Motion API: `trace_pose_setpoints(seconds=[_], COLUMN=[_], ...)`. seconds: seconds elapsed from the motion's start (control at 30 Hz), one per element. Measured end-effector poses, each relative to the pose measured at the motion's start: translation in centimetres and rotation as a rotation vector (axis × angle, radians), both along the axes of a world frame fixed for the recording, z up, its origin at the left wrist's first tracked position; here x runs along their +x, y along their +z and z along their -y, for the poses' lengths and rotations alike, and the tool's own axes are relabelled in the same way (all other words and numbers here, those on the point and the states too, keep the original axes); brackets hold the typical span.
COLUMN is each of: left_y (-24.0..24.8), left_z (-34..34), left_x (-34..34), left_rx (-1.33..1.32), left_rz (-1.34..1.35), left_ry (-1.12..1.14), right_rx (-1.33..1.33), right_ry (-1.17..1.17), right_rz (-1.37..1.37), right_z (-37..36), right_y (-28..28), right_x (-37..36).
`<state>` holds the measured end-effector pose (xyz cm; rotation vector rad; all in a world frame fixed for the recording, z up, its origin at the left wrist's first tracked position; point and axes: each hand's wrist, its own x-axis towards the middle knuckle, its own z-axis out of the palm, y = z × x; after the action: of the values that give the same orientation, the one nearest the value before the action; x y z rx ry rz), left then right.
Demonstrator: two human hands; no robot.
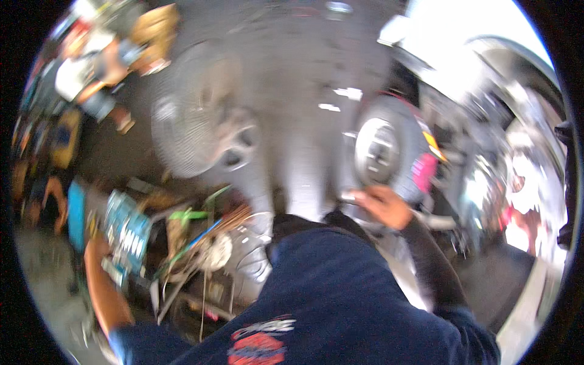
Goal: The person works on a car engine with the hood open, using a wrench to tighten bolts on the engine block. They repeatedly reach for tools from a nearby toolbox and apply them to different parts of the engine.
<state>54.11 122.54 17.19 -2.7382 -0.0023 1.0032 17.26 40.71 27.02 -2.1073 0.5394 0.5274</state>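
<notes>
My right hand (386, 207) reaches forward with its fingers closed around something small and pale (348, 196), too smeared to name. Just beyond it stands a wheel with a black tyre (401, 149) and a silvery centre. On the far left, my left hand (97, 246) is beside a blue case (129, 224) with pale slots or parts. Motion blurs its fingers, so I cannot make out whether it touches the case or holds anything. Between my arms, a cluttered rack carries cords, sticks and a round white piece (217, 252).
A large round fan (191, 118) stands ahead to the left on the dark floor (286, 79). A person (91, 70) sits farther back on that side. At right is a white vehicle (462, 45) with its wheel area exposed. A pink item (424, 170) lies against the tyre.
</notes>
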Motion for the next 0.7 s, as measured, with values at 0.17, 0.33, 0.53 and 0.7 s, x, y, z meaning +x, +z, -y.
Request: trace_pose_setpoints(seconds=[0.17, 0.33, 0.53, 0.7], left_y=[7.7, 11.0, 14.8, 15.1], left_z=[24.8, 50.6, 67.1, 77.2], left_x=[-2.5, -16.0, -25.3, -30.2], left_rx=[-0.541, -1.341, -1.399, -1.397], left_rz=[-0.209, -0.475, -0.695, -0.834], left_ry=[-0.198, 0.198, -0.085, -0.08], right_rx=[0.11, 0.124, 0.123, 0.161], right_ry=[0.03, -0.019, -0.14, -0.27], right_rz=[0.333, 0.592, 0.636, 0.737], right_z=[-0.8, -1.9, 4.2, 11.1], right_y=[-1.0, 2.2, 5.6, 5.6], right_x=[-0.5, -1.8, -8.2, -15.4])
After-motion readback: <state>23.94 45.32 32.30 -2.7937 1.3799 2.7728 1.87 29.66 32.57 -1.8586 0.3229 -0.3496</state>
